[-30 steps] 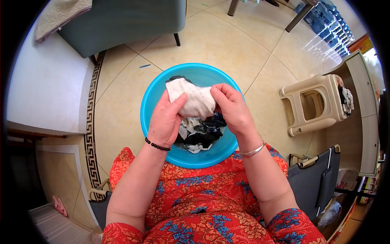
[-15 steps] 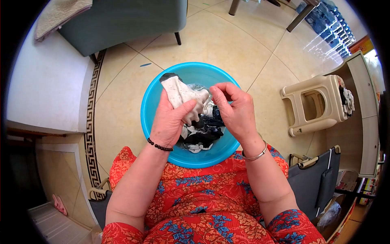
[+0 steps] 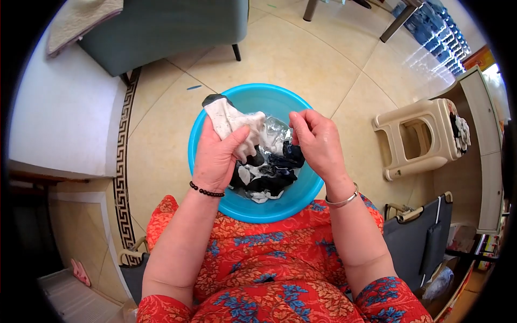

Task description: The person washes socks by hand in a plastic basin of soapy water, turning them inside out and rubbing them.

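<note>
While the left hand holds the white sock mid-frame, the right hand sits apart from it, over the right side of the blue basin.

Left grip: closed on the sock, thumb pressed over its near face, other fingers mostly hidden behind the fabric. Right grip: fingers curled, thumb and forefinger drawn together near the tips. Can't tell whether they pinch anything; too small.

Sock position: above the left half of the basin, clear of the pile. Dark grey end points upper left, reaching over the rim; the other end is bunched, facing the right hand. Small dark specks on the white part.

Basin contents: water with glints at centre right, dark garments heaped lower, a white piece at the bottom of the heap. Individual items hard to separate.

Wrists: dark bead bracelet on the left, silver bangle on the right. Red floral clothing fills bottom centre, just below the basin.

Around: basin is on pale floor tiles. Beige stool at right, dark and white cloth on its seat. Grey-green armchair upper left. Pink slippers lower left.
</note>
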`<state>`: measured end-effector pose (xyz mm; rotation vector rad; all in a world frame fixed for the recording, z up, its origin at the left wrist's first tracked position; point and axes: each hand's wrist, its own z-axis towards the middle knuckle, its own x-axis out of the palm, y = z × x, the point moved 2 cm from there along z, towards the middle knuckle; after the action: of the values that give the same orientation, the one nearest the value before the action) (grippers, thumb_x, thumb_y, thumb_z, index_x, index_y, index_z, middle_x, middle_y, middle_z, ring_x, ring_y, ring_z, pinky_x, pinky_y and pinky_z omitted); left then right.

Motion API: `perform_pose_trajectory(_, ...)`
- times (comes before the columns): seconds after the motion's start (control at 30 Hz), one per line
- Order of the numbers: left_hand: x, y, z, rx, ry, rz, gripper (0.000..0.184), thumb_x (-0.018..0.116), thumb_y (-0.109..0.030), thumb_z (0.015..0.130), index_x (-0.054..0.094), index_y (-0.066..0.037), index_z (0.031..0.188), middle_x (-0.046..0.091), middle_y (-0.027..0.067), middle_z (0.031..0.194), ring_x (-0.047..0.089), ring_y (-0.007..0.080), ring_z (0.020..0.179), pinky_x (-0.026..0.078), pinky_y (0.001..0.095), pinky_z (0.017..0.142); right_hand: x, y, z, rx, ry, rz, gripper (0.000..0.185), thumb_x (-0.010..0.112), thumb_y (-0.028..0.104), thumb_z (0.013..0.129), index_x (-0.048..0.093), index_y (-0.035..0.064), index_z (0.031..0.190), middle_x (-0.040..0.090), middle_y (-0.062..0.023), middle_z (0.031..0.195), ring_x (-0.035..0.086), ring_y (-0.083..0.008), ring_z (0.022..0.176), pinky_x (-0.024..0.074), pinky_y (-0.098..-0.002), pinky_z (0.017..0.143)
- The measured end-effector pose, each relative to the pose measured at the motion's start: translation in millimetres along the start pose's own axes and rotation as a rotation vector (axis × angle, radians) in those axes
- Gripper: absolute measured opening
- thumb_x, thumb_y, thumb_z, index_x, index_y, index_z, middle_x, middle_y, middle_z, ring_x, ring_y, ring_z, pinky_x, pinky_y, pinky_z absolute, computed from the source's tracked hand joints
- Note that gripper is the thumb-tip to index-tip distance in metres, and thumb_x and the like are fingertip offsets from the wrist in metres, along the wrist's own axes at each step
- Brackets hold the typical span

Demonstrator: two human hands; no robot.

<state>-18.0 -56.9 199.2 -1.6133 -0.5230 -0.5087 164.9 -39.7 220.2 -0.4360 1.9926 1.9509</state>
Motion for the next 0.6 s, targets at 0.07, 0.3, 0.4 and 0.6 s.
perform_pose_trajectory(0.07, 1, 2, -1, 0.02, 0.012, -0.008, 0.053, 0.058, 0.005, 0.084, 0.035, -0.004, 0.13, 0.055, 0.0088, 0.113, 0.059, 0.0201, 0.102, 0.05, 0.0315, 0.085, 7, 2, -4, -0.103, -0.035, -0.019, 0.015, 0.063, 0.015, 0.083, 0.062, 0.0001, 0.082, 0.062, -0.0131, 0.069, 0.06, -0.0243, 0.061, 0.0476, -0.0332, 0.057)
perform_pose_trajectory(0.3, 9, 5, -9, 0.091, 0.042, 0.289, 0.058, 0.06, 0.003, 0.083, 0.033, -0.003, 0.133, 0.056, 0.0068, 0.112, 0.058, 0.0149, 0.1, 0.05, 0.0274, 0.083, 24, 17, -16, -0.542, -0.077, -0.106, 0.01, 0.066, 0.009, 0.078, 0.062, 0.0047, 0.086, 0.062, -0.0093, 0.077, 0.061, -0.026, 0.069, 0.0491, -0.0336, 0.06)
perform_pose_trajectory(0.4, 12, 8, -10, 0.165, 0.043, 0.368, 0.06, 0.061, 0.002, 0.082, 0.033, -0.003, 0.135, 0.057, 0.0069, 0.112, 0.057, 0.0136, 0.1, 0.049, 0.0266, 0.083, 25, 17, -17, -0.592, -0.112, -0.204, 0.009, 0.066, 0.008, 0.076, 0.062, 0.0055, 0.084, 0.062, -0.0092, 0.077, 0.061, -0.0276, 0.071, 0.0493, -0.0353, 0.061)
perform_pose_trajectory(0.6, 16, 6, -12, 0.207, 0.023, 0.568, 0.062, 0.062, 0.003, 0.08, 0.034, -0.001, 0.135, 0.058, 0.0067, 0.112, 0.058, 0.0131, 0.1, 0.049, 0.0257, 0.083, 22, 16, -18, -0.619, -0.134, -0.366, 0.006, 0.062, 0.01, 0.08, 0.059, 0.0054, 0.082, 0.061, -0.0105, 0.076, 0.061, -0.0286, 0.072, 0.0491, -0.0374, 0.061)
